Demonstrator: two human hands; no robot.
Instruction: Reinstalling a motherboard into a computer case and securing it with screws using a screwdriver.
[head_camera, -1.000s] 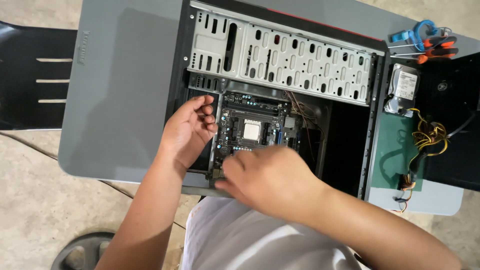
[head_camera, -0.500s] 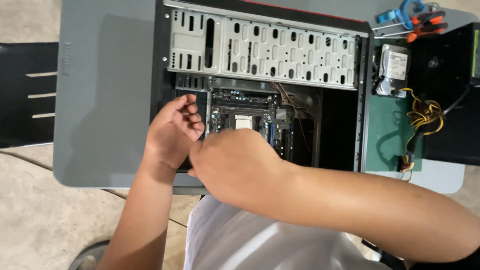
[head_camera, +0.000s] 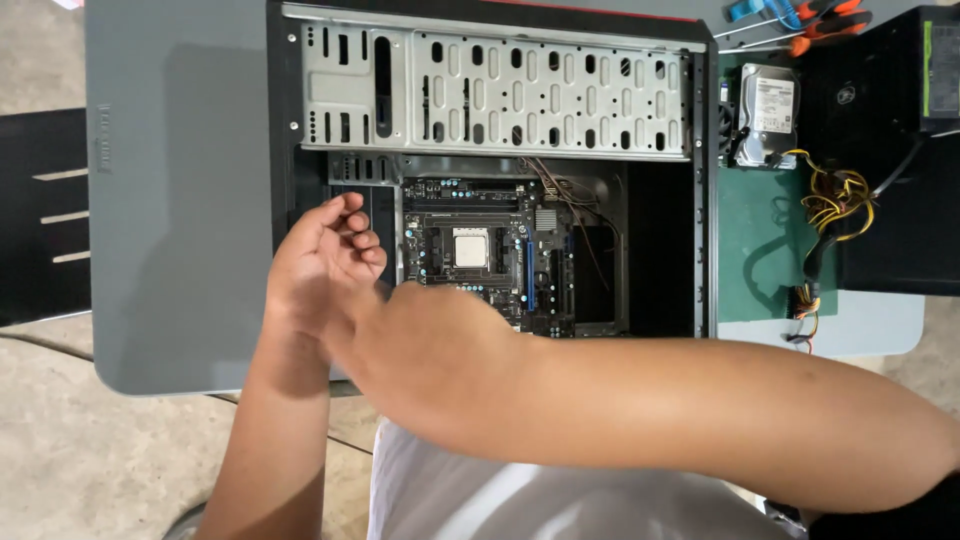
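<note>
1. I see the motherboard (head_camera: 495, 255) lying flat inside the open computer case (head_camera: 490, 170), a little above the middle of the frame, with the pale square processor (head_camera: 470, 246) at its centre. Its long axis runs up and down the picture.
2. My left hand (head_camera: 325, 265) sits just left of the board, at the case's left inner wall. Its fingers are curled loosely and hold nothing I can make out.
3. My right hand (head_camera: 425, 345) lies below the board's lower left corner, back toward the camera, the forearm stretching off to the right edge. Its fingers are hidden under the hand, so I cannot tell whether they grip anything or touch the board.
4. So the board lies up and to the right of both hands; the left hand is level with it, and the right hand looks nearest its bottom edge.
5. A hard drive (head_camera: 768, 115) rests on the green mat (head_camera: 760, 260) in the upper right, well apart from both hands.
</note>
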